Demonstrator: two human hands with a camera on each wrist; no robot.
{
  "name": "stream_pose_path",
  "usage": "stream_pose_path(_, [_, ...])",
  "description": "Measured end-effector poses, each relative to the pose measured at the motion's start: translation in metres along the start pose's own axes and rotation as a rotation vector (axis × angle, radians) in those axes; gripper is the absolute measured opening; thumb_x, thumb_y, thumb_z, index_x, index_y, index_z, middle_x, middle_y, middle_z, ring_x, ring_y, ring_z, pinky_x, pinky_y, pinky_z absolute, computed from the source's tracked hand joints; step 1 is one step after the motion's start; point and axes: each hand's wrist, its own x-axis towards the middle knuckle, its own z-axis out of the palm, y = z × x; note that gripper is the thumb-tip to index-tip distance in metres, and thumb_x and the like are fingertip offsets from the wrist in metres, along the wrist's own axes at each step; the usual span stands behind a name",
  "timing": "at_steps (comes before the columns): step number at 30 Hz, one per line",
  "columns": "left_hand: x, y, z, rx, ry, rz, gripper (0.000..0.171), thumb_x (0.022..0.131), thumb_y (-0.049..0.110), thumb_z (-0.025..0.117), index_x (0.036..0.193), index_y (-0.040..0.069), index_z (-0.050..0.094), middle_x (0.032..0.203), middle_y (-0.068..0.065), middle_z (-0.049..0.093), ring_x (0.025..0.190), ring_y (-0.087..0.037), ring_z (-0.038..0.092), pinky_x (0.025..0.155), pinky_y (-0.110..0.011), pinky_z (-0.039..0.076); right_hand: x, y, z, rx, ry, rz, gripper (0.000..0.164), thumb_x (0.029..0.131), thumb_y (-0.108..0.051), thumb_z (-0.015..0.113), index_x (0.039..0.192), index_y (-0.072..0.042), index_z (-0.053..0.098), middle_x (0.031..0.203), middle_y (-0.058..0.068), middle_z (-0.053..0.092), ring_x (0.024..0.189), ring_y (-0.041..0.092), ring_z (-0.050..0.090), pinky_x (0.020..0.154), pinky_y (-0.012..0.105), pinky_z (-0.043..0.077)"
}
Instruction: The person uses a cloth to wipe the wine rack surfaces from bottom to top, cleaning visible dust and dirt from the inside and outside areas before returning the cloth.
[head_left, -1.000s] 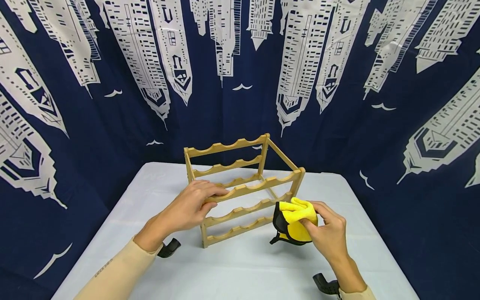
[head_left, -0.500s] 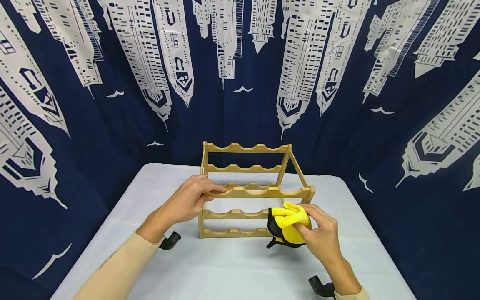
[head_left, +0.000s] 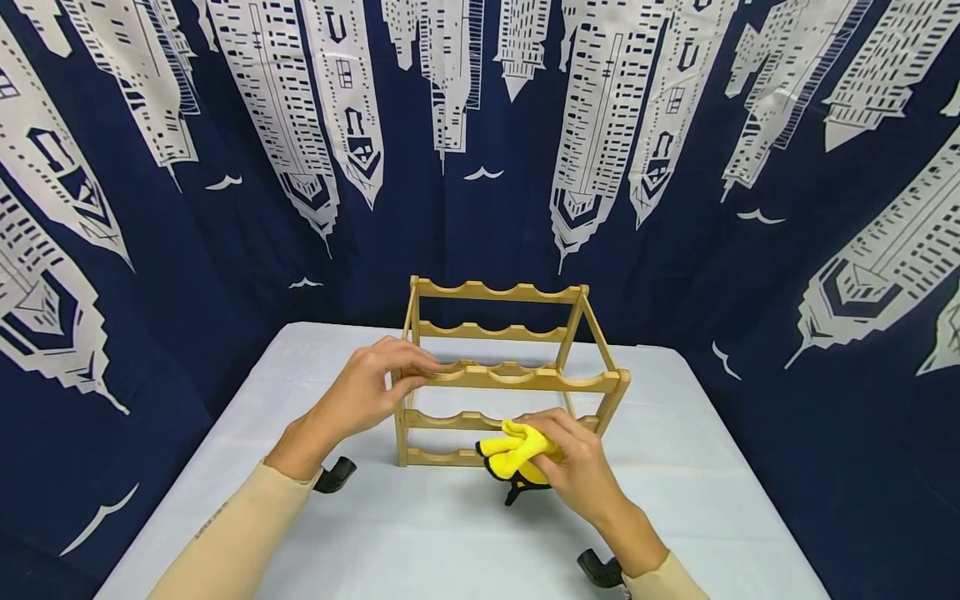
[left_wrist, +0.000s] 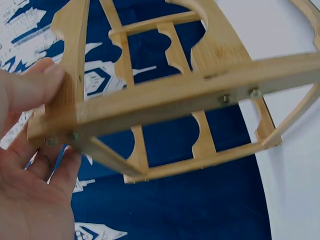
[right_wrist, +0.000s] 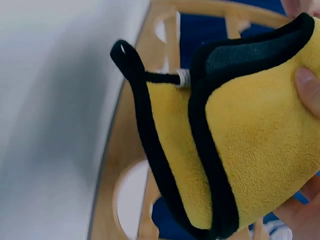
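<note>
A light wooden wine rack (head_left: 517, 379) with scalloped rails stands on the table, its long side facing me. My left hand (head_left: 367, 387) grips the left end of its upper front rail, thumb on one side and fingers on the other; the left wrist view shows that corner of the rack (left_wrist: 165, 100) between them. My right hand (head_left: 581, 462) pinches a folded yellow microfibre cloth (head_left: 517, 450) edged in black, held in front of the lower rails. In the right wrist view the cloth (right_wrist: 260, 145) hangs in layers, showing a dark grey inner side and a black corner loop.
A white cloth covers the table (head_left: 420, 542). Behind it hangs a dark blue curtain (head_left: 450, 233) printed with white upside-down buildings. Black wrist-camera mounts (head_left: 335, 475) project below both wrists.
The rack has turned from an angled stance to face me squarely, my left hand staying on its rail. My right hand has moved left with the cloth, from the rack's right end toward its middle.
</note>
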Motion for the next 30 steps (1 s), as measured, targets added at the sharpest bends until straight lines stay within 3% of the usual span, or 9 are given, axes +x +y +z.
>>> stream_pose_path(4, [-0.003, -0.003, -0.007, 0.028, 0.046, -0.064, 0.035, 0.097, 0.0, 0.093, 0.126, 0.02, 0.089, 0.129, 0.007, 0.087, 0.126, -0.021, 0.077, 0.109, -0.048, 0.066, 0.005, -0.004, 0.022, -0.035, -0.076, -0.05, 0.057, 0.087, 0.01, 0.097, 0.137, -0.012, 0.083, 0.127, 0.005, 0.079, 0.112, 0.024, 0.081, 0.105, 0.016, 0.065])
stream_pose_path(8, [-0.008, -0.008, -0.01, 0.029, 0.09, -0.087, 0.032, 0.096, 0.005, 0.096, 0.124, 0.019, 0.089, 0.129, 0.005, 0.087, 0.13, -0.024, 0.078, 0.116, -0.055, 0.065, 0.005, -0.007, 0.044, -0.083, -0.132, -0.057, 0.056, 0.089, 0.002, 0.099, 0.14, -0.014, 0.083, 0.129, 0.005, 0.08, 0.113, 0.023, 0.083, 0.097, 0.027, 0.071])
stream_pose_path(15, [-0.018, -0.012, -0.01, -0.066, 0.117, -0.161, 0.027, 0.098, 0.008, 0.095, 0.122, 0.02, 0.089, 0.117, 0.005, 0.084, 0.106, -0.014, 0.076, 0.095, -0.033, 0.074, 0.005, -0.014, 0.074, -0.12, -0.179, 0.016, 0.053, 0.089, -0.005, 0.103, 0.135, -0.012, 0.077, 0.128, 0.003, 0.085, 0.112, 0.019, 0.084, 0.095, 0.036, 0.073])
stream_pose_path(20, [-0.02, -0.011, -0.008, -0.106, 0.122, -0.208, 0.027, 0.099, 0.011, 0.095, 0.121, 0.025, 0.089, 0.112, 0.009, 0.083, 0.099, -0.01, 0.074, 0.088, -0.022, 0.071, 0.008, -0.022, 0.09, -0.106, -0.207, 0.083, 0.047, 0.093, -0.001, 0.097, 0.13, -0.009, 0.069, 0.125, 0.008, 0.086, 0.096, 0.013, 0.079, 0.082, 0.025, 0.068])
stream_pose_path(30, [-0.022, -0.014, -0.006, -0.146, 0.142, -0.223, 0.027, 0.099, 0.01, 0.095, 0.121, 0.023, 0.09, 0.115, 0.006, 0.085, 0.098, -0.011, 0.078, 0.086, -0.022, 0.071, 0.021, -0.033, 0.127, -0.064, -0.138, -0.024, 0.043, 0.095, -0.002, 0.097, 0.13, -0.003, 0.072, 0.118, 0.012, 0.088, 0.1, 0.022, 0.088, 0.086, 0.024, 0.072])
